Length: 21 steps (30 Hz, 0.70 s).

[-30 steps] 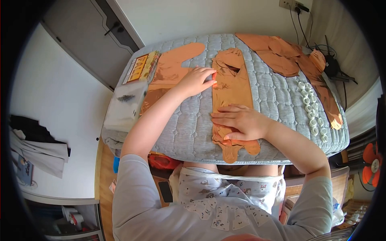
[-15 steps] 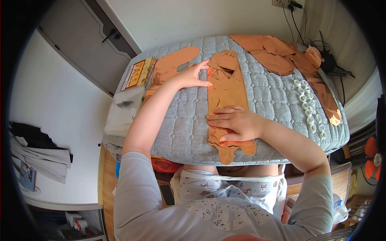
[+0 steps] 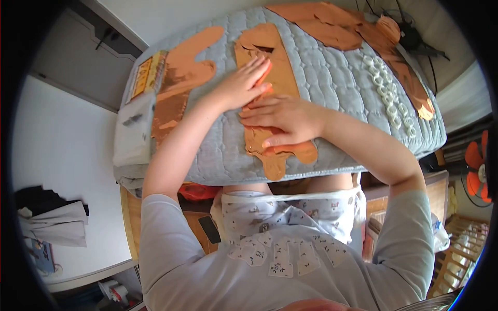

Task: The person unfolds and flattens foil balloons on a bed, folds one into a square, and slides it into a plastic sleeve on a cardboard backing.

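A flat, uninflated copper-coloured foil balloon (image 3: 282, 78) lies lengthwise on the quilted mattress, its lobed end toward my lap. My left hand (image 3: 241, 87) rests on its left edge with the fingers stretched out and close together. Just nearer to me, my right hand (image 3: 290, 120) presses flat across the foil, fingers extended. The two hands are almost touching and cover the balloon's middle. A dark gap or fold shows in the foil beyond my left fingertips. Another flat foil balloon (image 3: 181, 59) lies to the left.
More copper foil (image 3: 332, 26) spreads over the far right of the mattress (image 3: 337, 83). Several white rings (image 3: 386, 93) sit in rows at the right. At the left are a printed packet (image 3: 148, 75) and a clear plastic bag (image 3: 129, 142). A phone (image 3: 209, 229) lies below.
My left hand has come down from beside the balloon's upper part onto the foil, close to my right hand. My right hand stays flat on the foil. The camera view has shifted.
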Tool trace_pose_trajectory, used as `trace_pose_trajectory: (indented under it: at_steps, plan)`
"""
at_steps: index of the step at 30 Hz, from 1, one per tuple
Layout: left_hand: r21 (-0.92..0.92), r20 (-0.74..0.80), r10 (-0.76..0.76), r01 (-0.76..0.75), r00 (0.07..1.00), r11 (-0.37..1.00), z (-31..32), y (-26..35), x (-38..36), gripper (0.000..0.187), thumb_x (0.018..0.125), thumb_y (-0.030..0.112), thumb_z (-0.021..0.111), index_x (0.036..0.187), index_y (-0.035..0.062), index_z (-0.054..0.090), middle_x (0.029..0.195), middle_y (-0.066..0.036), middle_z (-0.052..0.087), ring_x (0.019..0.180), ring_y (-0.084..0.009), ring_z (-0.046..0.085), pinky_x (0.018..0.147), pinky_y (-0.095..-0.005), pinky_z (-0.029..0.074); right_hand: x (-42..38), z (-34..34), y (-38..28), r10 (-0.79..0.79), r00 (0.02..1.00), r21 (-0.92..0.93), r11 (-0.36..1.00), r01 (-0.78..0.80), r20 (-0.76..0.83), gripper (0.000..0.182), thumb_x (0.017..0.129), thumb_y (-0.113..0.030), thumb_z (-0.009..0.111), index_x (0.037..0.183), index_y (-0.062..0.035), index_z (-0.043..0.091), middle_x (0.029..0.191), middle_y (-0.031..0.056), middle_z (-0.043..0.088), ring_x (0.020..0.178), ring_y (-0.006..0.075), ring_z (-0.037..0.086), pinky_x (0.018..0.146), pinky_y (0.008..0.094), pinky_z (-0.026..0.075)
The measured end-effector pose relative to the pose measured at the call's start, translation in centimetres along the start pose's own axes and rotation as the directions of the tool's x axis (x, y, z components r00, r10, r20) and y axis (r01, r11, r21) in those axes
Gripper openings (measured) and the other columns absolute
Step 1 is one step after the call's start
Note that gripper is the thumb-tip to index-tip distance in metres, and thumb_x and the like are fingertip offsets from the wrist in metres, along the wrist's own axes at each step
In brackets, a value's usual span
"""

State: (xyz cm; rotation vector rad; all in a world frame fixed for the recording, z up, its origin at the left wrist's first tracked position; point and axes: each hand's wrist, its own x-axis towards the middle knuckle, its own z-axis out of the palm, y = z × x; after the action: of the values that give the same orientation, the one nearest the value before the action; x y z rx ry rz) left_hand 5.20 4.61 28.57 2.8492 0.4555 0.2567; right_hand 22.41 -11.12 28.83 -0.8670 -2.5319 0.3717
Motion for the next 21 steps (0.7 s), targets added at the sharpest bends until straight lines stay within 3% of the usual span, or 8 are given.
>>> trace_pose_trajectory:
  at_steps: [2, 6, 8, 9, 10, 12, 16, 21]
  plan:
    - [0.047, -0.006, -0.041, 0.041, 0.999, 0.998, -0.2, 0.6, -0.1, 0.065, 0.108, 0.041, 0.045, 0.162, 0.008, 0.029, 0.17, -0.013, 0.022, 0.158, -0.0281, 0.019, 0.128, -0.0404, 0.021, 0.0, -0.2, -0.3, 0.017, 1.0, 0.01, 1.0, -0.017, 0.0, 0.068, 0.096, -0.05, 0.062, 0.147, -0.0061, 0.054, 0.154, 0.0152, 0.05, 0.141, 0.0356, 0.045, 0.12, 0.0481, 0.032]
    - [0.075, -0.034, 0.008, -0.006, 0.999, 0.997, 0.6, -0.5, 0.1, 0.064, 0.108, 0.041, 0.045, 0.162, 0.0108, 0.029, 0.169, -0.015, 0.025, 0.157, -0.0299, 0.022, 0.127, -0.0411, 0.023, 0.0, -0.9, 0.1, 0.003, 1.0, 0.141, 0.99, -0.001, -0.01, 0.061, 0.1, -0.043, 0.06, 0.145, -0.004, 0.054, 0.152, 0.0186, 0.051, 0.141, 0.0373, 0.046, 0.119, 0.0481, 0.033]
    - [0.08, -0.037, 0.043, -0.04, 0.998, 0.996, 0.8, -0.9, 0.0, 0.064, 0.107, 0.041, 0.045, 0.161, 0.0101, 0.03, 0.168, -0.017, 0.026, 0.157, -0.0314, 0.022, 0.127, -0.0414, 0.023, 0.0, -1.6, 0.4, 0.076, 0.989, 0.487, 0.873, -0.003, -0.13, 0.055, 0.102, -0.038, 0.058, 0.145, -0.0024, 0.054, 0.149, 0.0197, 0.053, 0.138, 0.0374, 0.049, 0.117, 0.0453, 0.036]
    - [0.084, -0.036, 0.077, -0.074, 0.996, 0.994, 0.6, -0.8, 0.0, 0.064, 0.107, 0.041, 0.046, 0.161, 0.0093, 0.031, 0.168, -0.018, 0.026, 0.156, -0.0328, 0.023, 0.126, -0.0417, 0.024, -0.4, -2.1, 0.1, 0.244, 0.963, 0.551, 0.822, -0.144, -0.113, 0.047, 0.104, -0.032, 0.058, 0.141, -0.0023, 0.057, 0.141, 0.019, 0.059, 0.131, 0.0357, 0.055, 0.111, 0.0431, 0.042]
    - [0.092, -0.044, 0.075, -0.07, 0.996, 0.993, 0.4, -0.7, 0.1, 0.064, 0.107, 0.041, 0.046, 0.161, 0.0093, 0.031, 0.168, -0.018, 0.026, 0.156, -0.0328, 0.023, 0.126, -0.0417, 0.024, -0.5, -2.7, -0.1, 0.235, 0.965, 0.545, 0.827, -0.137, -0.113, 0.047, 0.104, -0.032, 0.058, 0.141, -0.0023, 0.057, 0.141, 0.019, 0.059, 0.131, 0.0357, 0.055, 0.111, 0.0431, 0.042]
    - [0.007, -0.008, -0.006, 0.007, 1.0, 1.0, 0.2, 0.0, 0.3, 0.07, 0.104, 0.049, 0.047, 0.157, 0.0038, 0.036, 0.165, -0.023, 0.028, 0.156, -0.0344, 0.023, 0.125, -0.0417, 0.025, -0.3, -3.9, 0.0, 0.47, 0.828, 0.285, 0.875, -0.391, -0.306, 0.04, 0.102, -0.028, 0.061, 0.133, -0.0033, 0.062, 0.129, 0.0174, 0.065, 0.122, 0.0342, 0.061, 0.104, 0.043, 0.048]
    - [0.019, -0.058, -0.01, 0.011, 0.998, 1.0, 0.3, 0.1, 0.0, 0.072, 0.103, 0.05, 0.049, 0.156, 0.002, 0.038, 0.165, -0.024, 0.029, 0.155, -0.0353, 0.024, 0.125, -0.0422, 0.026, -1.1, -2.5, 2.4, 0.494, 0.695, -0.115, 0.767, -0.632, -0.522, 0.033, 0.099, -0.023, 0.063, 0.126, -0.0043, 0.065, 0.118, 0.018, 0.069, 0.117, 0.0365, 0.061, 0.1, 0.045, 0.05]
    - [-0.013, -0.068, -0.021, 0.02, 0.997, 1.0, 0.1, 0.4, -0.1, 0.071, 0.103, 0.048, 0.049, 0.157, 0.0032, 0.037, 0.166, -0.021, 0.029, 0.156, -0.0328, 0.024, 0.125, -0.042, 0.026, -1.0, -2.4, 2.2, 0.547, 0.69, -0.113, 0.74, -0.663, -0.474, 0.033, 0.1, -0.025, 0.061, 0.125, -0.0044, 0.065, 0.114, 0.0182, 0.07, 0.115, 0.0367, 0.062, 0.099, 0.046, 0.049]
